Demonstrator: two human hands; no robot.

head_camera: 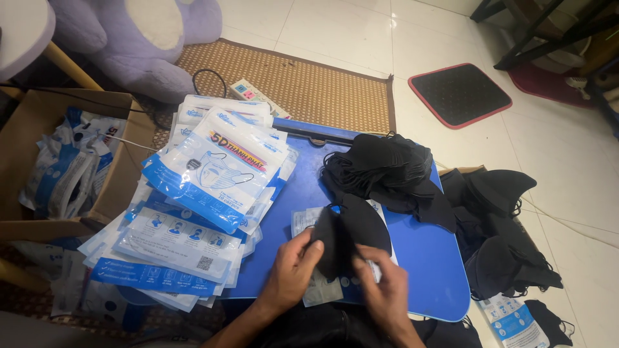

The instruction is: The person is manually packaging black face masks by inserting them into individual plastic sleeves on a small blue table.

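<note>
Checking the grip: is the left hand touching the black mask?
Touching. The head view shows the left hand with its fingers pressed on the edge of the black mask.

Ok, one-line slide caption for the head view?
Both hands, left hand and right hand, hold black masks over a clear pouch on the blue table.

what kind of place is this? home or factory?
Likely a home floor used for packing: tiled floor with woven mat, plush toy, low blue table with black masks and pouches.
</note>
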